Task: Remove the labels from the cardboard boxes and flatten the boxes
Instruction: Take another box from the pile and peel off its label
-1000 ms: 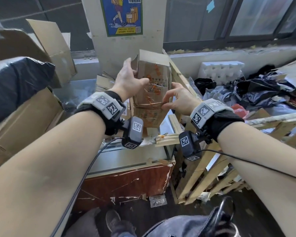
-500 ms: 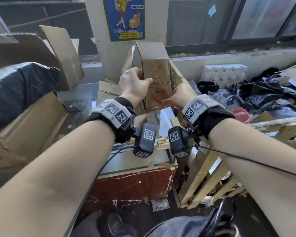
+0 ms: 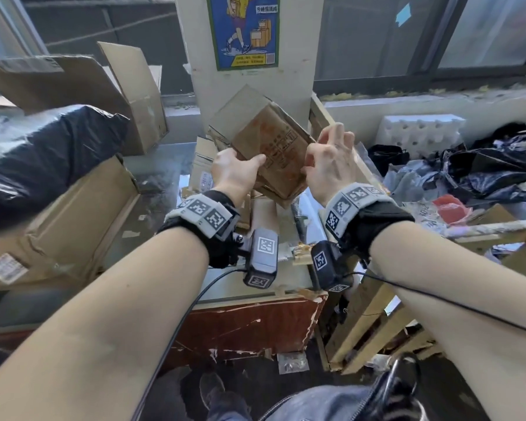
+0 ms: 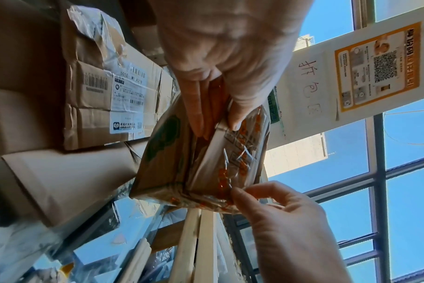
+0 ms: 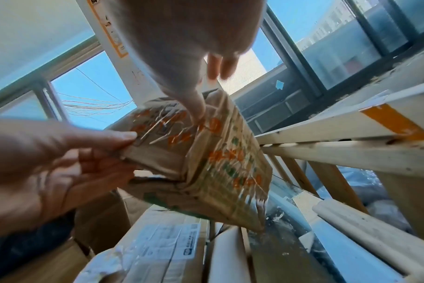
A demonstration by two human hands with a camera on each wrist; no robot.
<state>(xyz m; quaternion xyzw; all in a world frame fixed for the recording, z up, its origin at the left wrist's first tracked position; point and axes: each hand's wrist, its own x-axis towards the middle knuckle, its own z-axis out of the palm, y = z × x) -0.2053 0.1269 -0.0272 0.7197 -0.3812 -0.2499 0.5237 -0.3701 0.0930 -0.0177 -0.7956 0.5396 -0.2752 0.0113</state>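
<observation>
I hold a small worn cardboard box (image 3: 264, 141) with orange print and clear tape up in front of the pillar, tilted to the right. My left hand (image 3: 234, 168) grips its lower left side, thumb on the printed face and fingers behind; in the left wrist view the left hand (image 4: 213, 114) clamps the box (image 4: 182, 162). My right hand (image 3: 328, 165) is at the box's right edge, outer fingers spread. Its thumb and forefinger pinch the clear tape (image 4: 230, 183) at the box's corner. The right wrist view shows one fingertip (image 5: 199, 113) of it on the taped face (image 5: 172, 126).
Large open cartons (image 3: 58, 208) and a black plastic bag (image 3: 43, 153) crowd the left. Labelled flattened boxes (image 4: 126, 99) lie below the hands on a table with a red-brown front (image 3: 249, 326). A wooden frame (image 3: 377, 314), white foam (image 3: 419, 132) and dark bags (image 3: 483, 168) fill the right.
The box has turned from upright to tilted right and sits a little higher. My right hand left the box's lower edge for its right edge, fingers now spread. The left hand kept its grip.
</observation>
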